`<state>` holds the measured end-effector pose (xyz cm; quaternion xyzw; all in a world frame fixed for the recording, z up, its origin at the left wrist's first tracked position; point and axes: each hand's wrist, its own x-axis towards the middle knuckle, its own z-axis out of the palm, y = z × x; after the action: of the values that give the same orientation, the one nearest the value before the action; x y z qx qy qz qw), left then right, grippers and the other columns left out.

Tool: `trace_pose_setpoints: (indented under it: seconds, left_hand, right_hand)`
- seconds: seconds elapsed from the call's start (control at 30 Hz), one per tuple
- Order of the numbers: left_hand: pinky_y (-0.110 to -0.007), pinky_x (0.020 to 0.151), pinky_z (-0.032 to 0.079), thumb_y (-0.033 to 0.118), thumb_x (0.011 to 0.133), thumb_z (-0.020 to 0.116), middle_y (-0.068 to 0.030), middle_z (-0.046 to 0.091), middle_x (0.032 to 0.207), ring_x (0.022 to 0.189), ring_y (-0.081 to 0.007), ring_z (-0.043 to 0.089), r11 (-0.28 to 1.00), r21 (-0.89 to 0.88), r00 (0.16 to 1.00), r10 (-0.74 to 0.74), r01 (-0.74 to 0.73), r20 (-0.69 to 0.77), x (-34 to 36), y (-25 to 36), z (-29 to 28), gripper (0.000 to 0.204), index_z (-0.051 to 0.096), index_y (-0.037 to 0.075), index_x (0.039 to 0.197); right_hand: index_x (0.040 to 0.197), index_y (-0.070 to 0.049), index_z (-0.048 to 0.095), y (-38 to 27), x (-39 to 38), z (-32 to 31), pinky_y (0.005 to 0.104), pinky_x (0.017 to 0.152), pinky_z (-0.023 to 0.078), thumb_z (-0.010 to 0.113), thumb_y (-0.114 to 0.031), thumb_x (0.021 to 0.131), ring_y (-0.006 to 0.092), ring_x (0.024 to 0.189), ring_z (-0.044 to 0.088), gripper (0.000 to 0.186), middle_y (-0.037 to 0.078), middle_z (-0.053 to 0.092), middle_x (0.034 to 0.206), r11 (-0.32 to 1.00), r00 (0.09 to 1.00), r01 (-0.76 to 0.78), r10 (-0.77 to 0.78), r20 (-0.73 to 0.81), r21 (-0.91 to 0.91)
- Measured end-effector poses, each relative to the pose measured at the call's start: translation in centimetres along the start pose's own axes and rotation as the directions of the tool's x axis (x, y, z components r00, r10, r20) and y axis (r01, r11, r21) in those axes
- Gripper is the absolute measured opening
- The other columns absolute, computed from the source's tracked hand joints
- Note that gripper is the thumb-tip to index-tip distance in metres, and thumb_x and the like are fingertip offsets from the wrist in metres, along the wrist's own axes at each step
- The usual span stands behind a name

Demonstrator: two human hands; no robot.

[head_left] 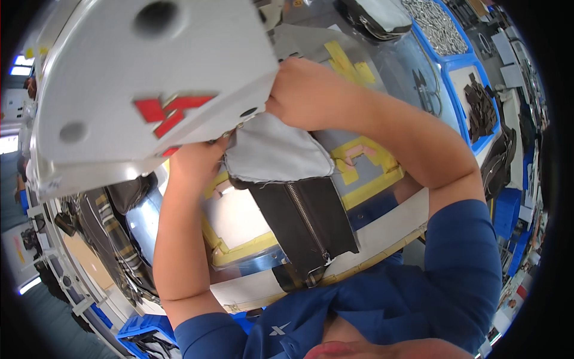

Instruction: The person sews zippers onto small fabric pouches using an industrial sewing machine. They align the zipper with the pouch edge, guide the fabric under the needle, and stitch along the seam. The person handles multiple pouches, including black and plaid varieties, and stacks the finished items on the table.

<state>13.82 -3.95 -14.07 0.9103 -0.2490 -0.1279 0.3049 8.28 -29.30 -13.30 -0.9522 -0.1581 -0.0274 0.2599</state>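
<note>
We had the machine (107, 116) far left on the counter (388, 230), the zippered piece (326, 206) nearer, to its right, scissors (426, 93) far right, and strips (480, 107) in a tray (455, 99) right of them.

Two blue trays (457, 58) are sitting on the right
Shiny metal bits (439, 29) are filling one — dark strips (478, 110) are lying in the other. Scissors (426, 93) are resting beside them — and checked cloth (116, 230) is lying over on the left.

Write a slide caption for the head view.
Left hand and right hand at the upper end of grey fabric beside a white machine, a dark zippered piece extending toward the picture's lower edge.
</note>
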Motion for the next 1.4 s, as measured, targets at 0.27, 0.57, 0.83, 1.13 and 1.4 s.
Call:
trace_pose_setpoints:
  seconds: [0.27, 0.57, 0.83, 1.13, 1.4]
  left_hand:
    - [-0.04, 0.086, 0.057, 0.013, 0.088, 0.082, -0.0145, 0.078, 0.107, 0.096, -0.0322, 0.072, 0.964, 0.049, 0.959, 0.265, -0.261, -0.099, 0.5, -1.1, 0.2, 0.028, 0.077, 0.003, 0.113]
    - [-0.035, 0.081, 0.058, 0.018, 0.087, 0.092, -0.0083, 0.08, 0.096, 0.084, -0.0203, 0.074, 0.941, -0.021, 0.921, 0.327, -0.339, -0.212, 0.8, -0.7, 0.5, 0.029, 0.079, -0.001, 0.105]
    - [-0.035, 0.081, 0.058, 0.014, 0.085, 0.091, -0.0081, 0.081, 0.098, 0.085, -0.0194, 0.074, 0.957, 0.055, 0.946, 0.291, -0.286, -0.146, 0.7, -0.8, 0.3, 0.029, 0.079, -0.001, 0.108]
    - [-0.039, 0.084, 0.057, 0.005, 0.085, 0.081, -0.0133, 0.08, 0.103, 0.092, -0.0312, 0.074, 0.956, -0.123, 0.956, 0.244, -0.265, -0.162, 0.5, -0.6, 0.7, 0.027, 0.078, 0.001, 0.111]
    - [-0.032, 0.08, 0.057, 0.004, 0.086, 0.088, -0.0057, 0.079, 0.099, 0.085, -0.0149, 0.07, 0.961, -0.057, 0.959, 0.264, -0.271, -0.106, 0.5, -1.5, 0.5, 0.027, 0.079, -0.002, 0.11]
  right_hand:
    - [0.09, 0.004, 0.075, -1.0, 1.1, -1.9, 0.0553, 0.082, 0.057, 0.07, -0.026, 0.094, 0.0463, 0.094, 0.072, 0.03, 0.024, 0.074, 0.089, 0.98, 0.972, -0.189, 0.178, 0.15, 0.057]
    - [0.097, 0.004, 0.077, -1.6, 1.4, -2.5, 0.0552, 0.084, 0.058, 0.072, -0.028, 0.097, 0.0453, 0.098, 0.074, 0.032, 0.023, 0.076, 0.095, 0.963, 0.941, -0.268, 0.253, 0.227, 0.036]
    - [0.097, 0.001, 0.078, -1.7, 1.5, -2.4, 0.0547, 0.084, 0.058, 0.072, -0.027, 0.095, 0.0447, 0.1, 0.073, 0.028, 0.023, 0.076, 0.096, 0.958, 0.936, -0.288, 0.277, 0.219, 0.017]
    - [0.086, 0.003, 0.074, -0.3, 1.0, -1.5, 0.0535, 0.079, 0.057, 0.071, -0.028, 0.093, 0.0443, 0.092, 0.072, 0.031, 0.022, 0.074, 0.086, 0.979, 0.973, -0.204, 0.204, 0.106, -0.016]
    - [0.082, 0.003, 0.073, -0.4, 0.9, -1.6, 0.0535, 0.076, 0.056, 0.069, -0.026, 0.094, 0.0452, 0.084, 0.071, 0.032, 0.022, 0.071, 0.08, 0.982, 0.978, -0.186, 0.187, 0.096, -0.018]
